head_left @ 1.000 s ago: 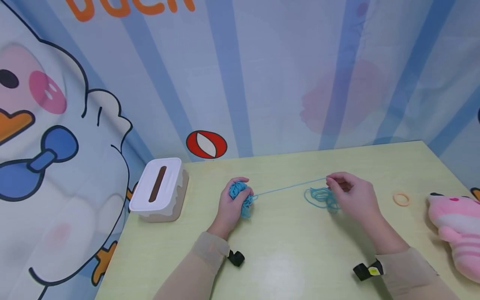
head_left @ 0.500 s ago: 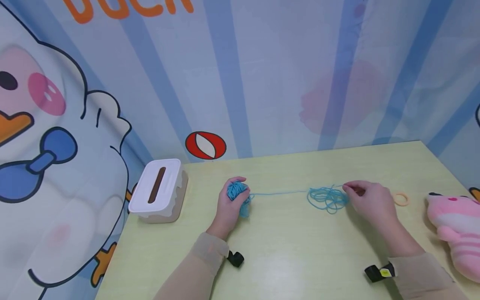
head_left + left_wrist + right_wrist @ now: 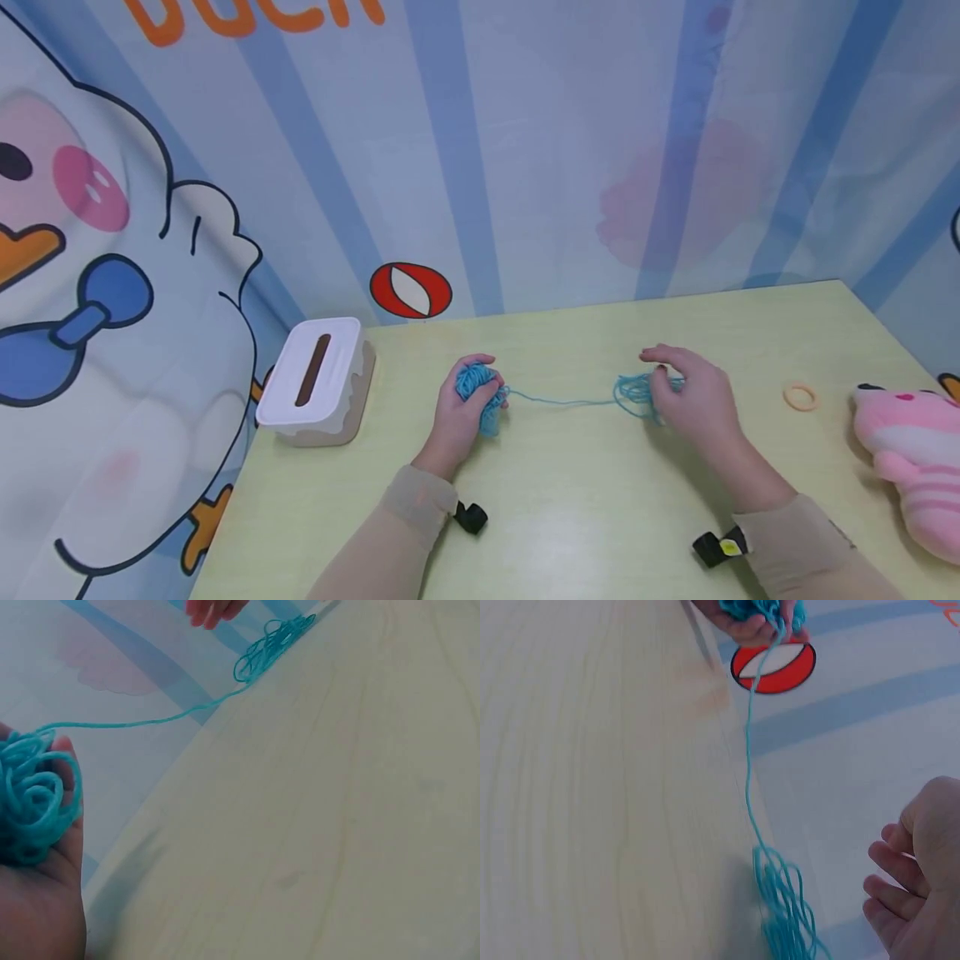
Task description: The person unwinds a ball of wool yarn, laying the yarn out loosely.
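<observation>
My left hand [image 3: 452,421] grips a wound bundle of blue yarn [image 3: 474,381], thumb across its front. From this bundle a single slack strand [image 3: 566,403] runs right along the table to a loose pile of the same yarn [image 3: 632,390]. Above the pile hovers my right hand [image 3: 699,398], thumb and index finger apart. The right wrist view shows that hand [image 3: 922,877] with loosely bent fingers and nothing between them, beside the looped pile [image 3: 784,904]. Part of the pile is hidden behind the right hand in the head view.
A white-lidded tissue box [image 3: 318,379] stands at the table's left. To the right lie a small orange ring [image 3: 800,408] and a pink plush toy [image 3: 911,467]. A printed curtain [image 3: 555,167] hangs along the table's back edge.
My right hand first moved right with pinched fingers, then came back left over the pile, its fingers now apart. The strand, earlier taut and raised, sags onto the table. The left hand stays nearly still.
</observation>
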Motion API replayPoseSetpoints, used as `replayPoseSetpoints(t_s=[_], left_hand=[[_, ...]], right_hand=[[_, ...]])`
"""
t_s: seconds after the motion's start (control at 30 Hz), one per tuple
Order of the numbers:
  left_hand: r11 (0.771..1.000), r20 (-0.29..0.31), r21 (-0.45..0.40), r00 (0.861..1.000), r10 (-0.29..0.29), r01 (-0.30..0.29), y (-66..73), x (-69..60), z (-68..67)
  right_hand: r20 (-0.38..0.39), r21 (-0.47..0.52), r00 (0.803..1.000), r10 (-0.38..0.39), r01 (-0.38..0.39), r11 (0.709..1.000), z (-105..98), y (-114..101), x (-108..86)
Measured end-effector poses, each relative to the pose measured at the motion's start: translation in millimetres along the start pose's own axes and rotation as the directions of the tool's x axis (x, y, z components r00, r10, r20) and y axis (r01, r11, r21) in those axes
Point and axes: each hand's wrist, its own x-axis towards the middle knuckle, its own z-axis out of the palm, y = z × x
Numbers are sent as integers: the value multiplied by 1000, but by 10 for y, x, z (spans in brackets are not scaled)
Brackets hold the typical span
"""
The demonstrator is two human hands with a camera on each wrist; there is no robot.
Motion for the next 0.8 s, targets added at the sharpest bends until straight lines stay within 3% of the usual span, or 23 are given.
replayPoseSetpoints(t_s=[0.07,0.17,0.3,0.53,0.8], left_hand=[[1000,1,-2,1000,-3,3,4,-2,-2],[1000,4,-5,1000,-6,6,3,-3,-4],[1000,28,5,1000,10,-10,-1,-1,-3],[1000,61,-2,998,16,-16,0,2,-3],[1000,59,-13,998,19,-18,10,3,1]], right_hand=[[63,22,996,-70,69,997,136,-165,-1],[200,48,968,-151,144,988,381,-391,-5],[305,83,937,-172,154,985,678,-629,-15],[325,55,939,-108,95,994,970,-839,6],[285,52,954,-97,86,995,897,-899,11]])
